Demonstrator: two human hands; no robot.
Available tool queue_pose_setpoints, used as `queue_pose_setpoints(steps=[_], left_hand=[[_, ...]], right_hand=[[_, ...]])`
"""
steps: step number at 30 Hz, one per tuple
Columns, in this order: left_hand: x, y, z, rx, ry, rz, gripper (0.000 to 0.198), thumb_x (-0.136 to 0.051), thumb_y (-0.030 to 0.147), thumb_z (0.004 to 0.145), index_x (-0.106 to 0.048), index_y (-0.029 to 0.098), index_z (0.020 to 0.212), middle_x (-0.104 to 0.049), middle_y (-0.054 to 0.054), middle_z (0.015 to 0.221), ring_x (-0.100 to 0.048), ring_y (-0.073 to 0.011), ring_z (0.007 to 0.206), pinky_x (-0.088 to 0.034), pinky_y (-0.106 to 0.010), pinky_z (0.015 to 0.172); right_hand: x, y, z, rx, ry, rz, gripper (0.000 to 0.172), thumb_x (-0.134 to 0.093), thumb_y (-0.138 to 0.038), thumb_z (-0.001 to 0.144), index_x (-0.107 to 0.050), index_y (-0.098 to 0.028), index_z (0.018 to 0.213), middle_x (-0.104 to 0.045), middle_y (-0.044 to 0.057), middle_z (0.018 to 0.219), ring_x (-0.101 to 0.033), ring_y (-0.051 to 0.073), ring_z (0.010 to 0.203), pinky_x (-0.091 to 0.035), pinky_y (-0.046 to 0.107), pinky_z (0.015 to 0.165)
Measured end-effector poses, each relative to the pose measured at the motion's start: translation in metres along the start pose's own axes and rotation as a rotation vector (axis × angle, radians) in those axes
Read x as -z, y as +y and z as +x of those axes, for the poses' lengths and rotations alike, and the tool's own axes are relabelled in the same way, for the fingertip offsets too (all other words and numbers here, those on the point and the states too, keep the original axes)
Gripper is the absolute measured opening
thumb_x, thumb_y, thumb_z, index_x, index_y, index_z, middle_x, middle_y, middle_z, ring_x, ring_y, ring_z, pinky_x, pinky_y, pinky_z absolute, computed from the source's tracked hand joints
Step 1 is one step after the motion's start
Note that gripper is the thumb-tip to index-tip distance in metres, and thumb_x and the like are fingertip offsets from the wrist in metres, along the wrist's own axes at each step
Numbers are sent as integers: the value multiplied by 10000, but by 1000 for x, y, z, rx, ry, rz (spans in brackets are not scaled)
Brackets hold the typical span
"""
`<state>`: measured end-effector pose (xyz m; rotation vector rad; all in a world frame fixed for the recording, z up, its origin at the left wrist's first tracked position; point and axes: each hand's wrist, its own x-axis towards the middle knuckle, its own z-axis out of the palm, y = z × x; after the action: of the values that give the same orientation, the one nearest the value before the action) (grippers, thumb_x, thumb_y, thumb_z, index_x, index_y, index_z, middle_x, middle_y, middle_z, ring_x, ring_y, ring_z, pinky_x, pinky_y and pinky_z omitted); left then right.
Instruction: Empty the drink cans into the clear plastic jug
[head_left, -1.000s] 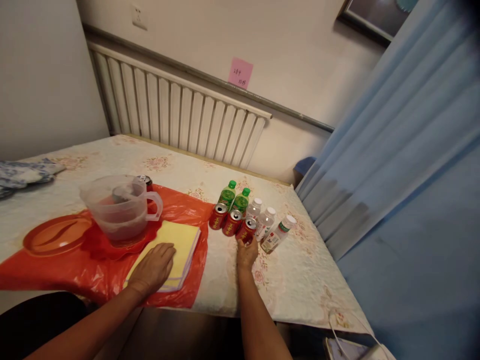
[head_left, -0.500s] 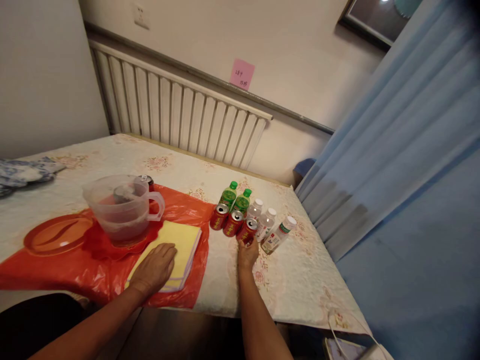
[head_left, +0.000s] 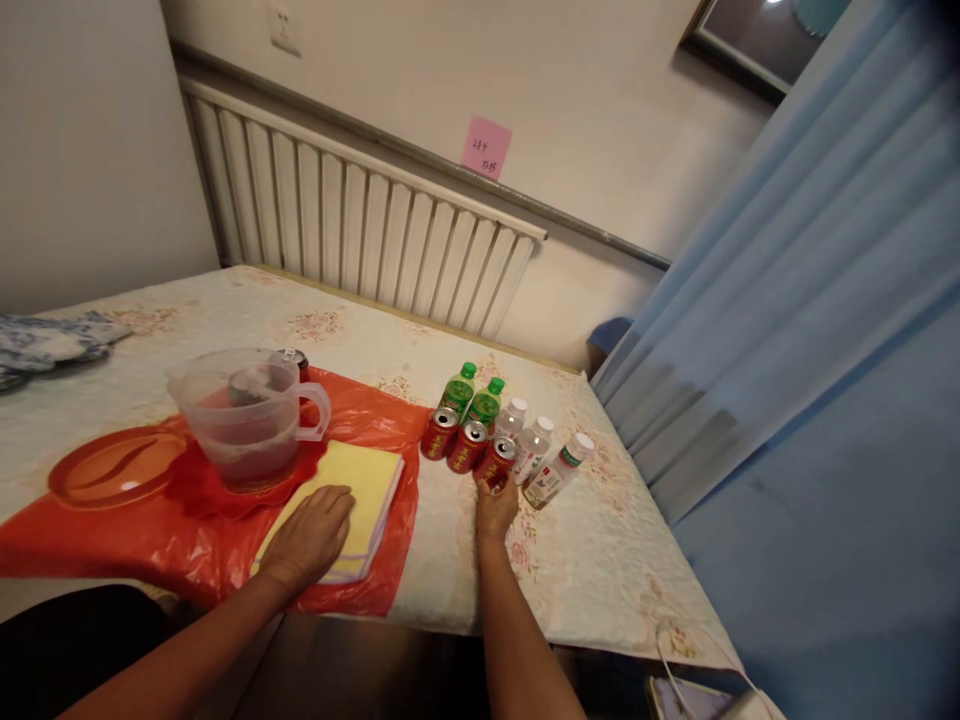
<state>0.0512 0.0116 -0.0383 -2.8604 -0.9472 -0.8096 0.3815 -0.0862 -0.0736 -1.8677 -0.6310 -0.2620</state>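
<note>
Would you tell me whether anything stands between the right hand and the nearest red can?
Nothing visible does: the right hand touches the nearest red can; the other cans and bottles stand beside and behind it.

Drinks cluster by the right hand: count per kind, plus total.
Red cans: 3
Green bottles: 2
Clear white-capped bottles: 3
Total: 8
</note>
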Motion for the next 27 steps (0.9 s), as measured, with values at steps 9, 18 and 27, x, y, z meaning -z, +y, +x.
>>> queue_pose_setpoints(steps=[9, 18, 27], left_hand=[[-2, -1, 0, -13, 1, 15, 263, -461, 154, 909, -672, 144, 1065, -687, -160, 1181, -608, -305, 1129, -495, -465, 994], [3, 2, 1, 12, -11, -2, 259, -467, 161, 902, -671, 165, 1061, -690, -145, 1185, -612, -296, 1134, -498, -450, 986], [1, 0, 0, 0, -3, 7, 267, -464, 158, 909, -671, 143, 1077, -689, -152, 1179, -608, -300, 1133, -494, -450, 993]], right_hand=[[3, -9, 0, -59, 4, 14, 508, -685, -359, 705, -660, -104, 1144, -732, 169, 1047, -674, 298, 946, -496, 368, 849], [5, -14, 1, -59, 0, 25, 500, -690, -339, 704, -658, -104, 1144, -734, 169, 1049, -673, 299, 952, -500, 375, 862], [8, -17, 0, -62, -22, 27, 495, -691, -327, 692, -669, -99, 1130, -732, 163, 1022, -667, 292, 908, -500, 367, 834]])
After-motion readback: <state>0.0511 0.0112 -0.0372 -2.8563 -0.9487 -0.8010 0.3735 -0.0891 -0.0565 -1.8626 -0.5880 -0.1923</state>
